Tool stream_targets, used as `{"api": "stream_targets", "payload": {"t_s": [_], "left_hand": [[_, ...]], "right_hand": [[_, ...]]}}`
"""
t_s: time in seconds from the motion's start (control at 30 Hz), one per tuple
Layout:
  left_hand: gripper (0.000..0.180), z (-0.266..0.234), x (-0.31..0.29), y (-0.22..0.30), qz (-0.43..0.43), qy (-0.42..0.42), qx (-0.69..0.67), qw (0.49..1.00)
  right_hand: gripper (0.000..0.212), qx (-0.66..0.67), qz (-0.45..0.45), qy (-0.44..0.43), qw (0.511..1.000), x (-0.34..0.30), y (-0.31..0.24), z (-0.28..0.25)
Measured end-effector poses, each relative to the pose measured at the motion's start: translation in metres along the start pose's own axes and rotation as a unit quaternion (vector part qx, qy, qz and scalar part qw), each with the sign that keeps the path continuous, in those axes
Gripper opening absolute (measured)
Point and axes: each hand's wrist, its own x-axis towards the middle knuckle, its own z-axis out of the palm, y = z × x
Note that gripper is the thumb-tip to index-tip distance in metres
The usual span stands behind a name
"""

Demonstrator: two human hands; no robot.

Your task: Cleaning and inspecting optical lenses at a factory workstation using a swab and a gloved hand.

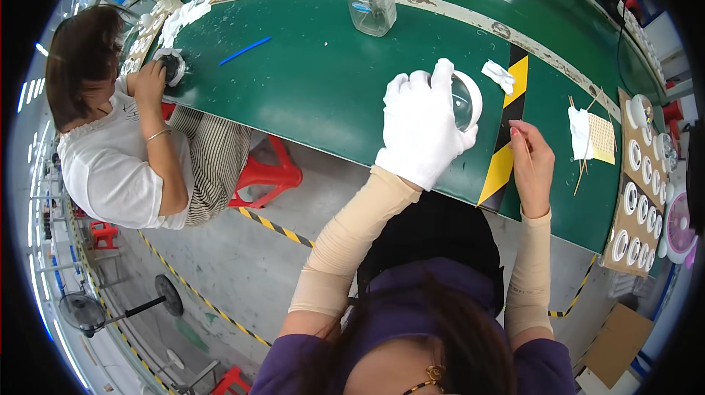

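My left hand (422,127), in a white glove, is closed round a clear round glass piece with a white rim (474,94). The glass is tilted over the green table, its left part hidden behind the gloved fingers. My right hand (532,163) is bare and hovers by the black and yellow striped tape (514,108), apart from the glass. Its thumb and fingers are pinched together; what they hold, if anything, is too small to make out. A crumpled white cloth (499,77) lies on the table beyond the glass piece.
A glass pump bottle (372,5) stands at the back of the green table (308,72). To the right are thin wooden sticks (580,177), a yellowish pad (602,139) and a board of white rings (626,196). A co-worker (121,145) sits at left, near a blue stick (244,51).
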Motion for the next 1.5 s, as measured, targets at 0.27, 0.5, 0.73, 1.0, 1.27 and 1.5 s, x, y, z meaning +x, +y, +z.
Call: {"api": "stream_targets", "payload": {"t_s": [0.27,0.5,0.73,1.0,1.27,1.5], "left_hand": [[0.064,-0.026,0.022,-0.011,0.075,-0.153,0.102,0.980],[0.069,-0.029,0.038,-0.006,0.074,-0.234,0.116,0.963],[0.078,-0.013,0.020,-0.023,0.058,-0.177,-0.023,0.982],[0.076,-0.006,0.011,-0.011,-0.044,-0.162,-0.094,0.981],[0.075,-0.001,0.008,-0.012,-0.034,-0.122,-0.079,0.989],[0.079,-0.009,0.010,-0.010,-0.033,-0.132,-0.054,0.989]], "right_hand": [[0.025,0.275,0.009,-0.041,0.961,0.004,0.007,-0.006],[0.020,0.263,-0.093,0.035,0.960,-0.015,-0.028,0.005],[0.014,0.135,-0.232,0.065,0.961,-0.022,-0.035,0.034],[0.013,-0.006,-0.290,0.121,0.949,-0.009,-0.053,0.039],[0.020,0.001,-0.085,-0.021,0.996,0.002,-0.050,0.026],[0.029,0.171,-0.103,-0.096,0.975,0.074,-0.080,0.023]]}}
